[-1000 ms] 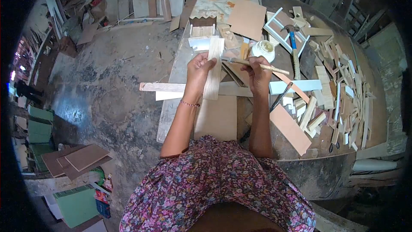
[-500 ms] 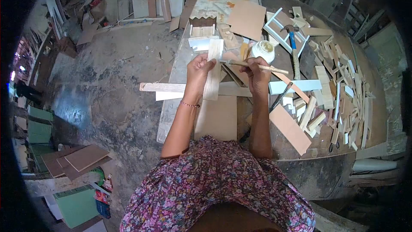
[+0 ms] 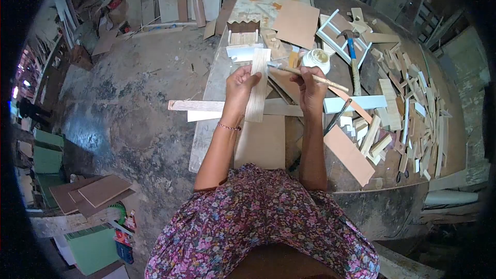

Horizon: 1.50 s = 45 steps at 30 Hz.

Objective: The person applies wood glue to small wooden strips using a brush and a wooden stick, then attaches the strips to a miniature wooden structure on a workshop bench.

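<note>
My left hand (image 3: pixel 240 89) grips a thin, pale wooden strip (image 3: pixel 257 90) near its middle, with the strip pointing away from me. Between the fingers of my right hand (image 3: pixel 311 90) is a slim wooden-handled brush (image 3: pixel 325 80), its tip close to the strip's right edge. Just beyond that hand stands an open white jar (image 3: pixel 316 61) with pale, glue-like stuff inside. Past my left hand sits a small wooden box-like piece (image 3: pixel 244 37) with a wavy top edge. A flat brown board (image 3: pixel 261 142) lies on the table below the strip.
A hammer (image 3: pixel 353 54) with a blue neck lies beside a white frame (image 3: pixel 343 39) at the right. Many wood offcuts (image 3: pixel 413 103) cover the table's right side. Scissors (image 3: pixel 402 176) lie near the front edge. A light-blue strip (image 3: pixel 356 104) is right of my hand.
The brush has tilted, its tip rising slightly and its handle end dropping. My left hand and the wooden strip have hardly moved.
</note>
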Each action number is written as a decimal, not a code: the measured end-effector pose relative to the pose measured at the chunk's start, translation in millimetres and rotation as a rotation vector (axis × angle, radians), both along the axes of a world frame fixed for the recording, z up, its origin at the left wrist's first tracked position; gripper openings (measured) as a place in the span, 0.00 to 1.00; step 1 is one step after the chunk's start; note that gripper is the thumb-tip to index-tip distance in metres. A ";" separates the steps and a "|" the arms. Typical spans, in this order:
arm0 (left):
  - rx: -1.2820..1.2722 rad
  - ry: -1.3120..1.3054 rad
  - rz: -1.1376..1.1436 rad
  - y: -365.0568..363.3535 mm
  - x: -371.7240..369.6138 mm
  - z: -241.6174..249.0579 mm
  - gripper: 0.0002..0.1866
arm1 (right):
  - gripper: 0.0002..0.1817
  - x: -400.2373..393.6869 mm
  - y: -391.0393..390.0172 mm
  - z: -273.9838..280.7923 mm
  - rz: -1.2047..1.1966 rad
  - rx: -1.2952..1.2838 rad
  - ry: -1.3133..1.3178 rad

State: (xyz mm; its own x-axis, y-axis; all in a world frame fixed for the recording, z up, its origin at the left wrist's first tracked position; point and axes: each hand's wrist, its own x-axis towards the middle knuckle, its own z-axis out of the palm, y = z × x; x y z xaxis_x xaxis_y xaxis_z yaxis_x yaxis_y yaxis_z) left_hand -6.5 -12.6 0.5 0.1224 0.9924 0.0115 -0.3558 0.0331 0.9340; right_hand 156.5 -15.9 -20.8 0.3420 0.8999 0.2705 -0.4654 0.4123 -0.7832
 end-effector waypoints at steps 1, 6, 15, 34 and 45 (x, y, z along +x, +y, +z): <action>0.005 0.000 -0.006 -0.5 0.1 -0.3 0.11 | 0.09 -0.4 0.7 0.6 -0.012 -0.004 -0.001; 0.042 -0.023 0.005 2.3 2.4 -5.5 0.09 | 0.09 0.3 2.4 -0.4 -0.016 -0.019 -0.019; 0.017 0.004 -0.005 -0.8 0.9 1.0 0.09 | 0.07 2.0 -1.6 -0.1 0.004 0.009 -0.044; 0.032 -0.016 0.027 5.1 0.2 -2.2 0.09 | 0.07 2.3 -3.7 0.6 0.039 -0.005 -0.058; 0.036 -0.018 -0.040 1.9 0.6 1.3 0.08 | 0.07 4.1 3.8 5.8 -0.058 -0.011 0.051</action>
State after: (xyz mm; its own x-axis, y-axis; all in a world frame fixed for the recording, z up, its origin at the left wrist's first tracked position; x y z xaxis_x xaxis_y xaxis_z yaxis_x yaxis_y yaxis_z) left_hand -5.9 -10.7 1.9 0.1613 0.9857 0.0496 -0.3721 0.0142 0.9281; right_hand 160.6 -12.1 -15.0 0.4069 0.8810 0.2414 -0.4804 0.4312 -0.7637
